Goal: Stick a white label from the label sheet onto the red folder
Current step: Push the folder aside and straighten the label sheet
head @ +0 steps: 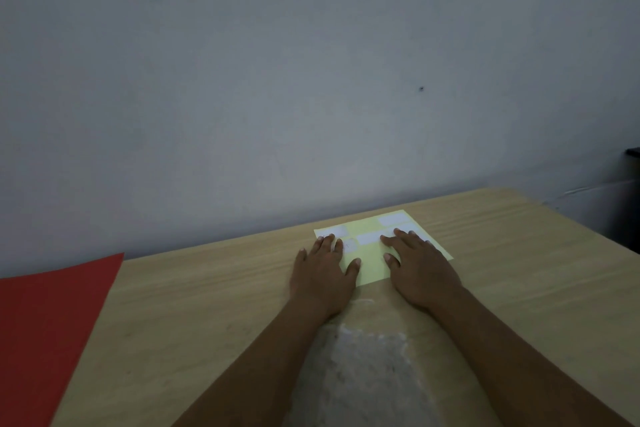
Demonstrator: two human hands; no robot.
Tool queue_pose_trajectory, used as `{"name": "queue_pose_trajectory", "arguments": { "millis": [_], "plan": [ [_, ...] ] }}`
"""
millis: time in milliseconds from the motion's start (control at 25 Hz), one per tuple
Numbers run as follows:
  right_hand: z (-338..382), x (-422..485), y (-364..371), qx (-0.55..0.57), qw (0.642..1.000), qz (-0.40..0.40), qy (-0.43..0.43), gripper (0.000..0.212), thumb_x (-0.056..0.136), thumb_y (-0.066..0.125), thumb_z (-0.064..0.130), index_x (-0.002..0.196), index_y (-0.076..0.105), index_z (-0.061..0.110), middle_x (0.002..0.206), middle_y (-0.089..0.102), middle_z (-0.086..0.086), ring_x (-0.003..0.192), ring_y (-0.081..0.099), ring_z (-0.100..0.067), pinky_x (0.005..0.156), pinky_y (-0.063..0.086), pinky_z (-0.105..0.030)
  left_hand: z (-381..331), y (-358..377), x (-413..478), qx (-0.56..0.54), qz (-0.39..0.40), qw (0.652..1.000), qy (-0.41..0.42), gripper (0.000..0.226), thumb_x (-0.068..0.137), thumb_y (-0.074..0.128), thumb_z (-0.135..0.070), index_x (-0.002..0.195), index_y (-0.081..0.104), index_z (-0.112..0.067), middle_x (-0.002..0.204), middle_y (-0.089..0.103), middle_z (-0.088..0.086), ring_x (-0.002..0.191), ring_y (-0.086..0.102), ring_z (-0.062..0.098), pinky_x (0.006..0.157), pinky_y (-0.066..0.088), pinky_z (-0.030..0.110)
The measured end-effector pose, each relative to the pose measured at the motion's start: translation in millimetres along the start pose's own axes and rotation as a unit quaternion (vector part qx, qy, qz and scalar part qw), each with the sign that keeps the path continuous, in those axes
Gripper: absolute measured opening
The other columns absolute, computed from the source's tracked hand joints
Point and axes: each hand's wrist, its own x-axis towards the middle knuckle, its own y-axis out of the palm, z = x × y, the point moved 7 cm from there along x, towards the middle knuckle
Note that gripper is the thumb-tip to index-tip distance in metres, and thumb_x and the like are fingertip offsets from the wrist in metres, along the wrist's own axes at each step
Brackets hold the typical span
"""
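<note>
Both hands, the left hand [320,265] and right hand [417,262], lie flat and open on the yellow label sheet [372,270], gripping nothing, apparently pinning it to the desk [207,305] before peeling; the red folder [45,322] waits well apart.

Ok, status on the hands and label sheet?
Both hands, left and right, flat on label sheet. No label peeled. Red folder far left, apart.
</note>
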Motion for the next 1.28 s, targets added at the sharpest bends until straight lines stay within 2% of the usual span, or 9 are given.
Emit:
{"name": "queue_pose_trajectory", "arguments": {
  "millis": [320, 760, 840, 920, 1000, 1160, 1280],
  "plan": [
    [-3, 11, 3, -0.016, 1.0, 0.007, -0.004, 0.051, 0.103, 0.024, 0.041, 0.153, 0.023, 0.036, 0.166, 0.011, 0.006, 0.153, 0.004, -0.014, 0.124, 0.003, -0.036, 3, 0, 12, 0.011, -0.025, 1.0, 0.01, 0.069, 0.095, 0.021, -0.06, 0.156, 0.025, -0.027, 0.165, 0.018, -0.009, 0.153, 0.013, 0.013, 0.122, 0.012, 0.043],
    [-1, 6, 3, -0.027, 0.999, -0.012, -0.02, 0.052, 0.104, 0.016, 0.04, 0.156, 0.016, 0.035, 0.166, 0.005, 0.007, 0.153, -0.008, -0.013, 0.124, 0.0, -0.036, 5, -1, 8, -0.007, -0.035, 0.999, 0.014, 0.069, 0.095, 0.017, -0.064, 0.156, 0.016, -0.033, 0.166, 0.012, -0.01, 0.153, 0.011, 0.011, 0.122, 0.009, 0.042],
    [0, 3, -3, 0.008, 0.999, -0.042, -0.029, 0.05, 0.104, 0.02, 0.042, 0.154, 0.022, 0.037, 0.166, 0.008, 0.008, 0.152, -0.009, -0.011, 0.124, 0.002, -0.035, 5, -5, 5, -0.053, -0.047, 0.997, 0.017, 0.068, 0.096, 0.02, -0.063, 0.157, 0.011, -0.034, 0.167, 0.01, -0.007, 0.153, 0.013, 0.012, 0.122, 0.012, 0.041],
    [2, 0, -12, 0.041, 0.995, -0.083, -0.034, 0.048, 0.103, 0.028, 0.041, 0.149, 0.036, 0.035, 0.164, 0.017, 0.009, 0.153, -0.006, -0.01, 0.124, 0.005, -0.032, 9, -12, 2, -0.103, -0.059, 0.993, 0.013, 0.065, 0.099, 0.026, -0.056, 0.158, 0.014, -0.029, 0.167, 0.013, -0.004, 0.153, 0.015, 0.013, 0.122, 0.016, 0.039],
    [6, -4, -17, 0.046, 0.993, -0.102, -0.035, 0.045, 0.101, 0.035, 0.039, 0.144, 0.047, 0.031, 0.162, 0.026, 0.008, 0.153, 0.0, -0.009, 0.123, 0.005, -0.03, 13, -15, -7, -0.084, -0.042, 0.996, 0.011, 0.063, 0.101, 0.031, -0.047, 0.157, 0.019, -0.022, 0.166, 0.016, -0.002, 0.153, 0.015, 0.015, 0.122, 0.016, 0.037],
    [24, -21, -10, 0.006, 0.998, -0.063, -0.019, 0.052, 0.1, 0.035, 0.046, 0.148, 0.04, 0.028, 0.164, 0.02, 0.006, 0.153, -0.003, -0.013, 0.123, 0.002, -0.032, 32, -18, -49, -0.055, -0.011, 0.998, 0.002, 0.067, 0.101, 0.026, -0.051, 0.158, 0.016, -0.018, 0.167, 0.013, -0.001, 0.154, 0.008, 0.015, 0.123, 0.009, 0.034],
    [57, -44, 9, 0.0, 0.999, -0.033, -0.03, 0.061, 0.097, 0.032, 0.054, 0.153, 0.03, 0.029, 0.166, 0.01, 0.003, 0.153, -0.009, -0.017, 0.123, 0.0, -0.034, 50, -30, -78, -0.091, -0.021, 0.996, -0.003, 0.071, 0.1, 0.024, -0.056, 0.159, 0.008, -0.019, 0.168, 0.002, -0.001, 0.154, 0.006, 0.016, 0.123, 0.013, 0.034]
  ]
}}
